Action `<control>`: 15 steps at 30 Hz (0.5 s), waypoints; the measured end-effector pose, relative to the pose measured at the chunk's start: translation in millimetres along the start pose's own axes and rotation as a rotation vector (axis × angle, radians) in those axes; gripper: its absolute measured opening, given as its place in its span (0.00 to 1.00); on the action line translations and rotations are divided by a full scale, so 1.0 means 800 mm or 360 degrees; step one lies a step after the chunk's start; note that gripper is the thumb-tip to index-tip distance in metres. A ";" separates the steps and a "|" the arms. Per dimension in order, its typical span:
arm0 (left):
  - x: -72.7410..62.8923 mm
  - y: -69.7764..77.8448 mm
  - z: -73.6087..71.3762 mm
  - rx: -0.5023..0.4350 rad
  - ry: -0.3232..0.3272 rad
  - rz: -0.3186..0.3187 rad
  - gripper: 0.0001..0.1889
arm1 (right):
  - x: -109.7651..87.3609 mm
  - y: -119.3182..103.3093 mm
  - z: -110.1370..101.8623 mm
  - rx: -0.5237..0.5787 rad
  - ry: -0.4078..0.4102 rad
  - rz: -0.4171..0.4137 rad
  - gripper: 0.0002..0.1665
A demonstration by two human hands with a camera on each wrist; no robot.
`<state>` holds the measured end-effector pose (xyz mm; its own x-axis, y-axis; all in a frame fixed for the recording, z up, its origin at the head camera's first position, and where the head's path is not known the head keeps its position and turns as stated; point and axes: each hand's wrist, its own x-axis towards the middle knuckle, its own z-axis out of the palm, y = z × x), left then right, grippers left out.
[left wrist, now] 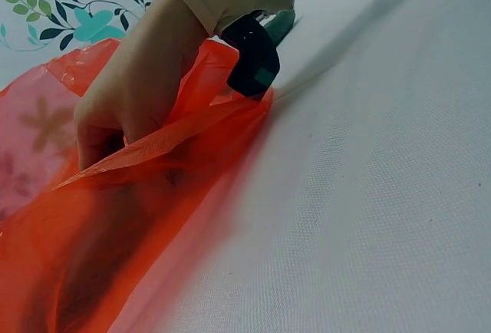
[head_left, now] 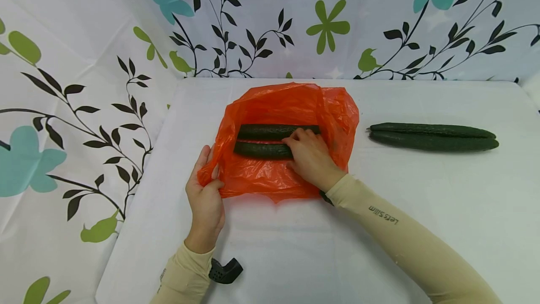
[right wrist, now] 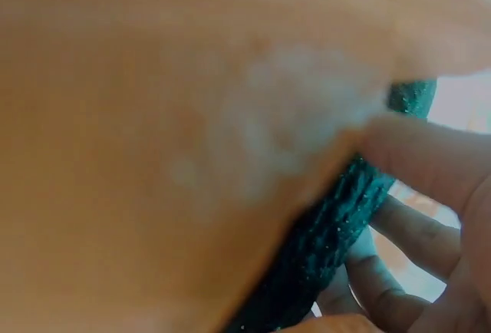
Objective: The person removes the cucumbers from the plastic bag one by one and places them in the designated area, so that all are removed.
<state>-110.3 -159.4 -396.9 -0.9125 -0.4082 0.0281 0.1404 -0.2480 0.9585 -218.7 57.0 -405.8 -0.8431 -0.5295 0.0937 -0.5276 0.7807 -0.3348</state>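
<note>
An orange-red plastic bag (head_left: 257, 179) lies with its mouth towards me. Inside it, two dark green cucumbers lie side by side: a far cucumber (head_left: 263, 132) and a near cucumber (head_left: 259, 150). My left hand (head_left: 206, 201) holds the bag's left edge, thumb in front and fingers behind the film. Reaching into the mouth from the right, my right hand (head_left: 312, 156) grips the right part of the near cucumber, its fingers also overlapping the far one. In the right wrist view, the thumb and fingers lie round a bumpy cucumber (right wrist: 330, 229), with blurred orange film covering much of the picture.
To the right of the bag, two more cucumbers (head_left: 434, 137) lie pressed together on the white table (head_left: 422, 210). A patterned cloth (head_left: 270, 18) with leaves, flowers and birds hangs behind the table and along its left. A black wrist camera (head_left: 225, 271) shows at my left wrist.
</note>
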 end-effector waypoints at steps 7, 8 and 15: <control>0.000 0.000 0.000 0.0014 -0.0002 0.0003 0.42 | -0.001 0.000 0.008 -0.0133 0.0115 -0.0050 0.18; 0.000 0.000 0.000 0.0012 -0.0001 0.0005 0.42 | -0.001 0.000 0.008 -0.0140 0.0115 -0.0054 0.18; 0.000 0.000 0.001 0.0004 0.0006 0.0007 0.42 | -0.002 0.002 0.007 -0.0125 0.0101 -0.0056 0.20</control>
<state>-110.7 -158.8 -397.0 -0.9102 -0.4129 0.0315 0.1438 -0.2440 0.9590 -217.5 57.1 -411.6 -0.8273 -0.5372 0.1640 -0.5616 0.7867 -0.2561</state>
